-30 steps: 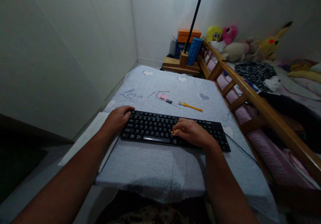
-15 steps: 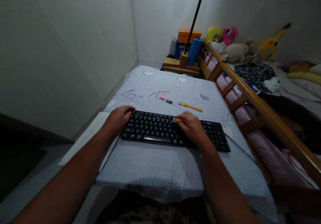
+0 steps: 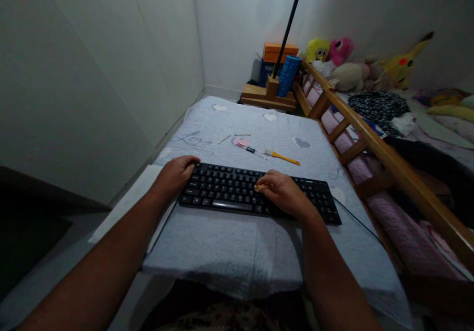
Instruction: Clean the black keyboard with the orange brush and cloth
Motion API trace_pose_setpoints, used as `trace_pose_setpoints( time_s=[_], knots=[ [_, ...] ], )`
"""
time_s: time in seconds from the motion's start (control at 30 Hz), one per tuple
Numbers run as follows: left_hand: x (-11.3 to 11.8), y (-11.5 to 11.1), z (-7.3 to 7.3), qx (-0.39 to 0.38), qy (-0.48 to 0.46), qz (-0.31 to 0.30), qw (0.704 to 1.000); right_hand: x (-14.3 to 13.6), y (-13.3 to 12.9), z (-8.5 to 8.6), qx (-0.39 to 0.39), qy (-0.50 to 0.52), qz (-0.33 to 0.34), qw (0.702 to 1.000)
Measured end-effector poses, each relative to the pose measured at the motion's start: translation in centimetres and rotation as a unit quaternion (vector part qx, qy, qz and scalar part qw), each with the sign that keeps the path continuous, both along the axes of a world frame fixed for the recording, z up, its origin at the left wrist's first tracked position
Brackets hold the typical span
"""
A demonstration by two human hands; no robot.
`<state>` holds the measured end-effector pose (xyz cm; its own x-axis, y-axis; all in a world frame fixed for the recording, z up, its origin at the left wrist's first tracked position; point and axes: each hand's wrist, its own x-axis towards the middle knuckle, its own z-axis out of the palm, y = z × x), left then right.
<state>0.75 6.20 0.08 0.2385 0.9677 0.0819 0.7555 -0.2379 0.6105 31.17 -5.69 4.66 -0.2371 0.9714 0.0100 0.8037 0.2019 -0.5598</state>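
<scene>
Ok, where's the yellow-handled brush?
In the head view, the brush lies right of centre, beyond the keyboard, beside the wire tool.

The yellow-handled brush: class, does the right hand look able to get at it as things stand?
Probably yes. The brush lies uncovered just beyond the keyboard, with nothing over it, though the right hand's fingers already pinch a small tan piece.

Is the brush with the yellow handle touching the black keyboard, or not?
Apart. The head view shows a strip of bare tablecloth between the brush and the far edge of the keyboard.
</scene>
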Motion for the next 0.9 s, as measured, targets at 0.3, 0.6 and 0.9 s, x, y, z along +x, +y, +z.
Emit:
trace_pose_setpoints(
  time_s=[0.3, 0.6, 0.9],
  knots=[
    [-0.1, 0.0, 0.0, -0.005, -0.004, 0.002, 1.000, -0.1, -0.6, 0.7, -0.044, 0.005, 0.055, 0.998],
    [-0.1, 0.2, -0.1, -0.003, -0.009, -0.002, 1.000, 0.2, -1.1, 0.9, -0.084, 0.034, 0.111, 0.990],
    [-0.1, 0.2, -0.1, -0.002, -0.003, -0.006, 1.000, 0.2, -1.0, 1.1, -0.070, 0.080, 0.083, 0.991]
  ],
)
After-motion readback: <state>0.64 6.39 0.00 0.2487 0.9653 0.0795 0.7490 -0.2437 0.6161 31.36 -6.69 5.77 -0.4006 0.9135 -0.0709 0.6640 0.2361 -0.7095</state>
